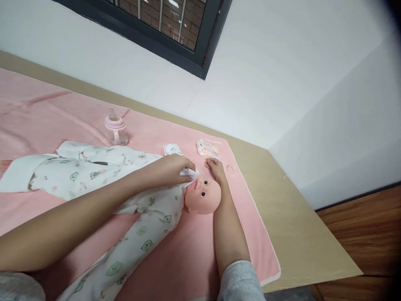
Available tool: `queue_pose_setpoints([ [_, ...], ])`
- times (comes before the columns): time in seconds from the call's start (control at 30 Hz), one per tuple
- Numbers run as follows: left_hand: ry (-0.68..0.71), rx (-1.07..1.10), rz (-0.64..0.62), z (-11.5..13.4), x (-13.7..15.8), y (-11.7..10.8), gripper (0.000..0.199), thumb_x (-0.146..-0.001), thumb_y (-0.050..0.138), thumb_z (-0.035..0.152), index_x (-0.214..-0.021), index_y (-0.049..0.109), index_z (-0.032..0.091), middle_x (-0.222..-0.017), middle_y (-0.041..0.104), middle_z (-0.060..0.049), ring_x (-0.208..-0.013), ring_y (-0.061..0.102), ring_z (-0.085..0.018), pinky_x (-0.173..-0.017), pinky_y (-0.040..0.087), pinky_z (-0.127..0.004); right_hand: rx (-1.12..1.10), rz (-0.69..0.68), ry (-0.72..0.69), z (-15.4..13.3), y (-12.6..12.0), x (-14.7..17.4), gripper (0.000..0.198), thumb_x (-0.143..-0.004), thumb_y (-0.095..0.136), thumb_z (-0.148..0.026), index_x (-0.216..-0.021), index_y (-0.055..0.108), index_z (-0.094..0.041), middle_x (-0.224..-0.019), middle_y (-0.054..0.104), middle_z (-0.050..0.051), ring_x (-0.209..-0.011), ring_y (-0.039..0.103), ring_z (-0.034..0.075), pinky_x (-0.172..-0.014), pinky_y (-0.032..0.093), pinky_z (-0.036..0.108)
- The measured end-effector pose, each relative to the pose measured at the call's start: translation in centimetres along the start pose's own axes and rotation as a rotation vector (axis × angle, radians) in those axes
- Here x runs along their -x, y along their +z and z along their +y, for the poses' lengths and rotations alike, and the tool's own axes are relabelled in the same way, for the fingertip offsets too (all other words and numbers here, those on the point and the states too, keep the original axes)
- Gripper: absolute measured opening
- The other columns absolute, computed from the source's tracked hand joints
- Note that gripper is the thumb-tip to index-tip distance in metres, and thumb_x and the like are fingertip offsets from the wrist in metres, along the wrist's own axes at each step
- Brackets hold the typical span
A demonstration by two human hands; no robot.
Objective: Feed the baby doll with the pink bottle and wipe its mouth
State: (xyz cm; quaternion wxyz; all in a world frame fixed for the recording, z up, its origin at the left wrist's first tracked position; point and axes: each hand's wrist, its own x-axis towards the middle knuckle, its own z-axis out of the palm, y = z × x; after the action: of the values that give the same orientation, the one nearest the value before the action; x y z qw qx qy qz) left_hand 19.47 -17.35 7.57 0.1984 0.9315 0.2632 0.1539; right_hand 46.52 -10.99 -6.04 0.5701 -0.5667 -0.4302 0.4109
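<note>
A baby doll (208,198) lies on its back in a white printed outfit (153,213), with its head toward the right. My left hand (173,169) reaches across the doll's chest and pinches a white wipe (189,173) against its mouth and chin. Behind the top of the head, my right forearm rests on the pink blanket (194,259). My right hand (216,168) lies beyond the head with its fingers loosely out and nothing visible in them. Just past those fingertips is a small crumpled clear packet (208,148).
A baby bottle (115,127) with a pink collar and handle stands on the blanket at the back left. A small clear round piece (231,168) lies near the blanket's right edge. The wooden table (294,234) meets a white wall under a dark-framed window (188,50).
</note>
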Motion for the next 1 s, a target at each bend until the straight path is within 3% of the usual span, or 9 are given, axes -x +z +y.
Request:
queue_pose_setpoints([
  [0.37,0.030,0.059,0.034,-0.11,-0.32,0.32,0.021,-0.080,0.051,0.021,-0.085,0.071,0.019,-0.084,0.068,-0.003,-0.073,0.061,-0.019,-0.062,0.037,-0.024,0.012,-0.016,-0.010,-0.05,-0.05,0.05,0.016,-0.074,0.064,-0.026,-0.086,0.065,-0.016,-0.087,0.069,0.004,-0.080,0.065,0.012,-0.090,0.053,0.032],
  [1.0,-0.008,0.103,0.111,-0.10,-0.26,0.15,0.027,-0.086,0.046,0.019,-0.094,0.072,0.019,-0.099,0.069,-0.002,-0.092,0.061,-0.019,-0.076,0.042,-0.024,0.014,-0.006,-0.014,-0.37,0.10,0.42,0.016,-0.074,0.063,-0.026,-0.086,0.064,-0.016,-0.087,0.070,0.004,-0.082,0.064,0.013,-0.088,0.053,0.030],
])
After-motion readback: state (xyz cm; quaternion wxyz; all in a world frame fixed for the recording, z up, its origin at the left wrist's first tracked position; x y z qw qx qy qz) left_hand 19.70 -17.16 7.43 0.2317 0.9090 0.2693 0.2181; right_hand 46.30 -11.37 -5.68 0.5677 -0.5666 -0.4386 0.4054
